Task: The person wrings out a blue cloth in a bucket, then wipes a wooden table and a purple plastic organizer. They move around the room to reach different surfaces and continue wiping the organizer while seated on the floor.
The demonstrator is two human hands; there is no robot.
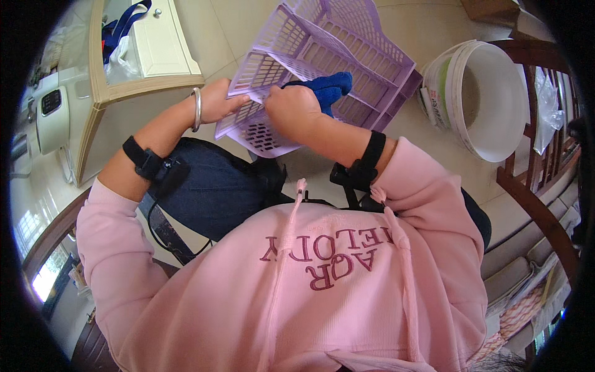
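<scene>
A purple plastic basket with slotted walls and inner dividers (367, 65) is tilted in front of me. My left hand (218, 101) grips its near left edge, thumb on the inner side and the other fingers hidden behind the wall. My right hand (295, 109) is closed on a blue cloth (332, 88), at the near part of the basket beside a slotted wall. Part of the cloth sticks out past the hand over the compartments. The fingertips of my right hand are partly hidden.
A white bucket (506, 102) stands at the right near a wooden chair (534, 186) with a clear plastic bag (547, 111). At the left is a wood-edged cabinet (95, 100) with a white appliance (52, 121) nearby. A cardboard box (492, 11) is at the upper right.
</scene>
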